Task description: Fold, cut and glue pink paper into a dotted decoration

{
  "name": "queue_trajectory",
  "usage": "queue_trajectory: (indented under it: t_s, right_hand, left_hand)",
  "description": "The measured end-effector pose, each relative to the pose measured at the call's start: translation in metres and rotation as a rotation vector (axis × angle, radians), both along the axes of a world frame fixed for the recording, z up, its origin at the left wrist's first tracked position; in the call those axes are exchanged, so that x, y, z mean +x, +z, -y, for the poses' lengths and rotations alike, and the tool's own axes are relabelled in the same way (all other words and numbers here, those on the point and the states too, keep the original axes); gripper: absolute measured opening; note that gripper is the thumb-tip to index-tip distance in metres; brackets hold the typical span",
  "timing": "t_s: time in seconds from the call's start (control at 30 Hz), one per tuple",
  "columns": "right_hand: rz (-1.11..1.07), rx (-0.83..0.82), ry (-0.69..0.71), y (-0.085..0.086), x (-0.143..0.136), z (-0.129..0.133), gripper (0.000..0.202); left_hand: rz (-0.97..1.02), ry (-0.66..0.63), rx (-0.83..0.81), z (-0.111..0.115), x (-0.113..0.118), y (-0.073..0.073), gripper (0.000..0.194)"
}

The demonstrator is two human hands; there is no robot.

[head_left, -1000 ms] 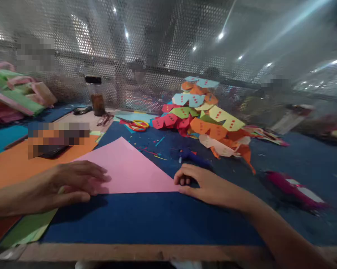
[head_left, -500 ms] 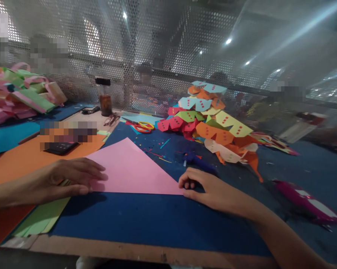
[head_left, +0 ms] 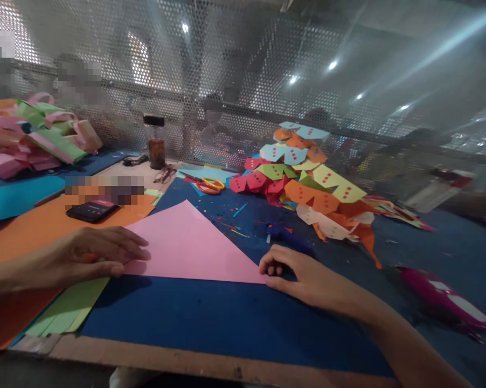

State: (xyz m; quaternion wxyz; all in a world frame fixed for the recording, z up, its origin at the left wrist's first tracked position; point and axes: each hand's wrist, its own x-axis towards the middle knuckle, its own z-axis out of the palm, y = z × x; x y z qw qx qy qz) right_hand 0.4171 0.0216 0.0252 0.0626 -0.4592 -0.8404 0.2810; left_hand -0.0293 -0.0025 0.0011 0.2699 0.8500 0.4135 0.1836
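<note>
A pink sheet of paper (head_left: 190, 248), folded into a triangle, lies on the blue table surface (head_left: 210, 318) with its long edge toward me. My left hand (head_left: 93, 256) rests on its left corner, fingers stretched out over the paper and thumb apart at the lower edge; that corner is hidden under the hand. At the opposite corner my right hand (head_left: 285, 269) has its fingers curled, with thumb and forefinger closed on the tip. Beyond the right hand lies a dark blue glue gun (head_left: 289, 237).
Scissors (head_left: 210, 186) and paper scraps lie behind the triangle. Cut paper shapes (head_left: 316, 183) are heaped at back right. A phone (head_left: 91, 211) sits on orange paper (head_left: 28, 231); a jar (head_left: 156, 145) stands behind. A magenta pouch (head_left: 441, 293) is at right; folded paper pieces (head_left: 36, 134) pile up left.
My left hand has slid slightly left along the paper's corner. The right hand keeps its hold on the other corner. The whole view has shifted a little, and the phone screen is now lit.
</note>
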Motion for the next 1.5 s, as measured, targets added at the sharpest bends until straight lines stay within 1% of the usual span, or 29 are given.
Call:
queue_trajectory:
  t_s: [0.23,0.4,0.53,0.63,0.73,0.8,0.87,0.97,1.03,1.17,1.23,1.27,1.43,1.5]
  right_hand:
    - [-0.003,-0.004,0.008,0.001,0.000,0.000,0.014]
    - [-0.004,-0.002,0.016,-0.001,0.001,-0.001,0.014]
    - [-0.018,0.014,0.021,-0.002,0.001,-0.001,0.012]
    - [-0.029,0.018,0.025,0.000,0.000,0.000,0.012]
    - [-0.033,0.025,0.027,0.002,-0.001,0.002,0.012]
    - [-0.031,0.030,0.023,0.003,-0.002,0.002,0.011]
    - [-0.029,0.033,0.019,0.003,-0.003,0.003,0.010]
    - [-0.031,0.041,0.021,0.004,-0.002,0.004,0.010]
    - [-0.031,0.050,0.024,0.005,-0.002,0.005,0.010]
    - [-0.046,0.062,0.017,0.004,-0.002,0.005,0.009]
    - [-0.045,0.110,-0.005,0.003,-0.003,0.004,0.009]
    - [-0.036,0.163,-0.032,0.003,-0.002,0.003,0.010]
    - [0.042,0.516,-0.271,-0.005,0.007,-0.009,0.009]
    - [0.142,0.611,-0.338,-0.010,0.013,-0.013,0.009]
  left_hand:
    - [0.050,0.069,-0.009,0.001,0.006,0.004,0.024]
    - [0.026,0.172,-0.009,0.001,0.003,0.001,0.022]
    - [-0.038,0.285,0.080,0.001,0.002,0.001,0.024]
    - [-0.099,0.311,0.165,-0.001,0.007,0.005,0.026]
    - [-0.186,0.315,0.216,-0.007,0.018,0.004,0.038]
    - [-0.240,0.322,0.241,-0.015,0.026,0.000,0.053]
    - [-0.306,0.310,0.260,-0.026,0.034,-0.005,0.065]
    - [-0.387,0.368,0.269,-0.041,0.047,-0.011,0.082]
    - [-0.417,0.403,0.264,-0.048,0.054,-0.013,0.083]
    - [-0.414,0.406,0.282,-0.049,0.063,-0.016,0.071]
    - [-0.403,0.429,0.288,-0.045,0.065,-0.014,0.067]
    - [-0.395,0.446,0.289,-0.042,0.066,-0.013,0.066]
    - [-0.337,0.478,0.270,-0.034,0.072,0.000,0.065]
    - [-0.310,0.491,0.262,-0.035,0.072,0.003,0.065]
